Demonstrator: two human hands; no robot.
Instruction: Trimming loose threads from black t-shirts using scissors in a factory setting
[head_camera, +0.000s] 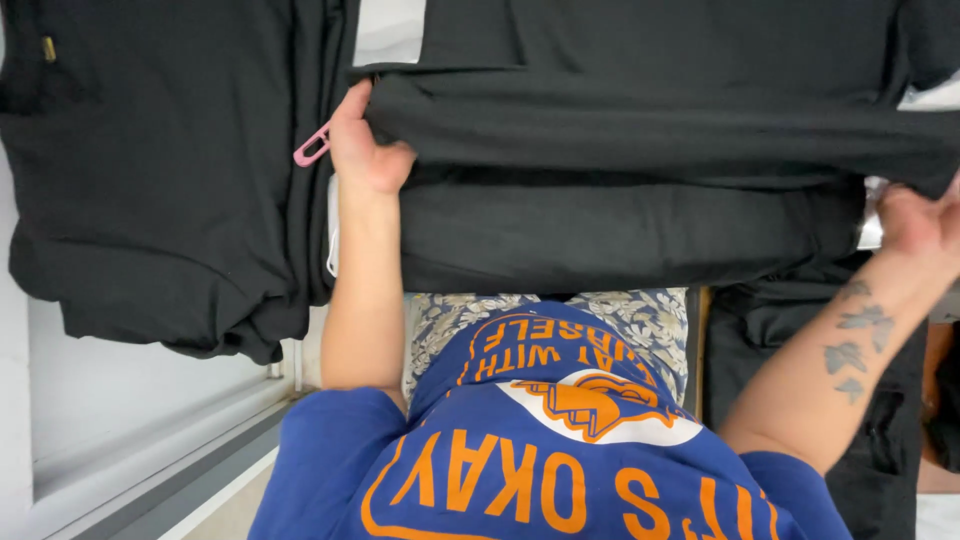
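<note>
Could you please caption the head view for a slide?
Both hands, left and right, grip a folded black garment by its ends, beside a black pile.

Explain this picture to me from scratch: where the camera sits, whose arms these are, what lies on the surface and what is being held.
There is no machine here. The single picture comes from a camera worn on a person's head, looking down past their blue shirt with orange print to their own two bare arms.

The left hand and the right hand each pinch one end of a black fabric garment, gripping a folded layer of it that stretches across a white surface. More of the same black cloth lies flat beneath the fold.

To the left lies a pile of other black clothes, with a small pink clip beside the left thumb. Further dark fabric hangs at lower right.
</note>
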